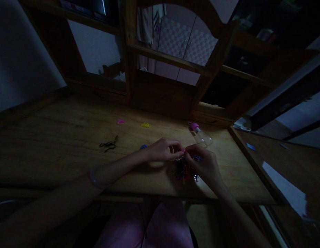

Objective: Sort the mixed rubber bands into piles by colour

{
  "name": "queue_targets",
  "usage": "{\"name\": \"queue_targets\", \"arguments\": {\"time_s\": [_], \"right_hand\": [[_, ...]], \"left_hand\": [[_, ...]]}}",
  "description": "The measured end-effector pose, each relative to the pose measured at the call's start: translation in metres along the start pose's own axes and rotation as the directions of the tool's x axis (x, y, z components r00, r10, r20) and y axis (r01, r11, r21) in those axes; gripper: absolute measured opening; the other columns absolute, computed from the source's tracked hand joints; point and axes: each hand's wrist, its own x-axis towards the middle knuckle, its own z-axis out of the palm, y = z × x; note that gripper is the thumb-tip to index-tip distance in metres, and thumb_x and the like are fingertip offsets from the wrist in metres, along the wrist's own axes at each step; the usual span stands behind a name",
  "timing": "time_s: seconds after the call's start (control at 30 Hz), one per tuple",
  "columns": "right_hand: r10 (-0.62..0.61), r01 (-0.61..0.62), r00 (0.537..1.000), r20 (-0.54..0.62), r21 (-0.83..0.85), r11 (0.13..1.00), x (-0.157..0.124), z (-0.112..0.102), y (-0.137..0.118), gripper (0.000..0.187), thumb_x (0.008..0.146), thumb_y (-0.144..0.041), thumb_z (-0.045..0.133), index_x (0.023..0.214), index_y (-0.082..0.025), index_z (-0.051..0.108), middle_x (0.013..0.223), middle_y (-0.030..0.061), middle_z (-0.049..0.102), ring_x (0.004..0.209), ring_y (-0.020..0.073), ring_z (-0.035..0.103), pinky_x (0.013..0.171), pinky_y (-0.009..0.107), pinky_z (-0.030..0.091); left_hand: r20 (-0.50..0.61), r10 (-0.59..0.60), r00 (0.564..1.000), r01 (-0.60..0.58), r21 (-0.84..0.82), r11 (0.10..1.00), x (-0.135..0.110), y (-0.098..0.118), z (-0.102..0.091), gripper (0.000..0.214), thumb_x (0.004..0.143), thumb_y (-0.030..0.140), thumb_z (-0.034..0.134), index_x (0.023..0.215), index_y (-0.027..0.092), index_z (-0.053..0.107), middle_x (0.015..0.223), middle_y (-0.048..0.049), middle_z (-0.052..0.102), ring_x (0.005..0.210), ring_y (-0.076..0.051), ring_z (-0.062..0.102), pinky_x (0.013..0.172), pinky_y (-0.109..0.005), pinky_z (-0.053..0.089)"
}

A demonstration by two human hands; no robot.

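My left hand (168,149) and my right hand (202,159) meet above the table, fingertips closed together. Between them they pinch a small pink strand (184,150), too small and dim to name more exactly. Just below lies a tangled pile of multicoloured strands (184,171), in red, yellow, blue and dark tones, partly hidden by my right hand. A small blue bunch (143,146) rests by my left forearm. Farther back are a yellow bunch (145,125) and a pink bunch (121,121). Loose black strands (109,144) lie to the left.
A clear bottle with a purple cap (201,135) lies on its side behind my right hand. The wooden table (59,144) backs onto a wooden shelf frame (162,91). White paper (285,187) lies on a surface to the right. The room is dim.
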Motion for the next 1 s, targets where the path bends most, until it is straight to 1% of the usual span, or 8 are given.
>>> {"name": "queue_targets", "arguments": {"time_s": [0.1,0.2,0.3,0.4,0.63,0.8,0.87,1.0], "right_hand": [[-0.008,0.008,0.999,-0.04,-0.01,1.0,-0.002,-0.001,-0.005,0.009,0.085,-0.028,0.064,0.087,-0.019,0.067,0.082,0.0043,0.07,0.071,0.0177,0.067,0.067,0.029,0.054],[0.008,-0.007,0.999,-0.046,0.016,1.0,-0.003,-0.001,-0.008,0.011,0.085,-0.03,0.064,0.087,-0.02,0.067,0.083,0.0045,0.071,0.071,0.0179,0.067,0.067,0.029,0.054],[0.071,-0.066,0.996,-0.053,0.085,0.994,-0.003,-0.002,-0.007,0.015,0.085,-0.035,0.065,0.086,-0.02,0.067,0.08,0.0045,0.071,0.07,0.0183,0.067,0.064,0.029,0.055],[0.138,-0.127,0.989,-0.058,0.155,0.98,-0.003,-0.002,-0.004,0.02,0.085,-0.039,0.065,0.086,-0.019,0.067,0.078,0.0047,0.071,0.068,0.0184,0.068,0.062,0.028,0.054],[0.19,-0.169,0.981,-0.05,0.278,0.946,-0.004,-0.003,0.0,0.024,0.083,-0.042,0.067,0.085,-0.018,0.067,0.079,0.006,0.071,0.07,0.0195,0.069,0.063,0.029,0.056],[0.229,-0.208,0.973,-0.037,0.299,0.931,-0.004,-0.009,0.005,0.022,0.082,-0.04,0.068,0.086,-0.018,0.067,0.081,0.0055,0.071,0.07,0.0189,0.069,0.065,0.029,0.056],[0.239,-0.217,0.97,-0.034,0.311,0.925,-0.004,-0.013,0.007,0.022,0.082,-0.039,0.068,0.086,-0.018,0.067,0.08,0.0051,0.071,0.069,0.0187,0.069,0.065,0.029,0.056],[0.247,-0.229,0.969,-0.007,0.352,0.908,-0.003,-0.018,0.01,0.021,0.081,-0.038,0.07,0.085,-0.018,0.068,0.075,0.0035,0.07,0.067,0.0168,0.067,0.063,0.027,0.054]], "left_hand": [[0.014,-0.026,1.0,0.027,-0.069,0.997,0.001,-0.001,0.0,0.019,0.087,0.028,0.058,0.097,0.014,0.065,0.087,-0.0034,0.068,0.077,-0.013,0.062,0.072,-0.024,0.047],[0.024,-0.053,0.998,0.056,-0.153,0.987,0.002,-0.002,-0.001,0.019,0.087,0.027,0.058,0.098,0.013,0.065,0.089,-0.0046,0.069,0.081,-0.014,0.063,0.076,-0.027,0.049],[0.015,-0.063,0.998,0.064,-0.23,0.971,0.003,-0.002,-0.002,0.02,0.086,0.027,0.061,0.098,0.012,0.066,0.093,-0.0061,0.069,0.086,-0.015,0.063,0.081,-0.028,0.049],[-0.009,-0.088,0.996,0.083,-0.258,0.963,0.004,-0.004,-0.002,0.021,0.084,0.027,0.063,0.098,0.011,0.066,0.093,-0.0065,0.07,0.085,-0.015,0.063,0.08,-0.028,0.05],[-0.023,-0.103,0.994,0.095,-0.229,0.969,0.005,-0.007,-0.002,0.019,0.084,0.028,0.062,0.094,0.012,0.065,0.086,-0.0052,0.068,0.077,-0.013,0.062,0.072,-0.026,0.049],[-0.019,-0.104,0.994,0.1,-0.156,0.983,0.003,-0.006,-0.002,0.016,0.084,0.026,0.06,0.09,0.012,0.064,0.082,-0.0036,0.066,0.073,-0.012,0.06,0.068,-0.023,0.047],[0.005,-0.071,0.997,0.071,-0.098,0.993,0.002,-0.007,-0.001,0.015,0.085,0.023,0.059,0.092,0.012,0.065,0.083,-0.0035,0.066,0.073,-0.012,0.059,0.068,-0.023,0.047],[0.02,0.066,0.998,-0.067,0.036,0.997,0.0,-0.009,0.001,0.023,0.084,0.017,0.059,0.106,0.016,0.064,0.094,-0.0037,0.065,0.078,-0.012,0.058,0.072,-0.025,0.047]]}}
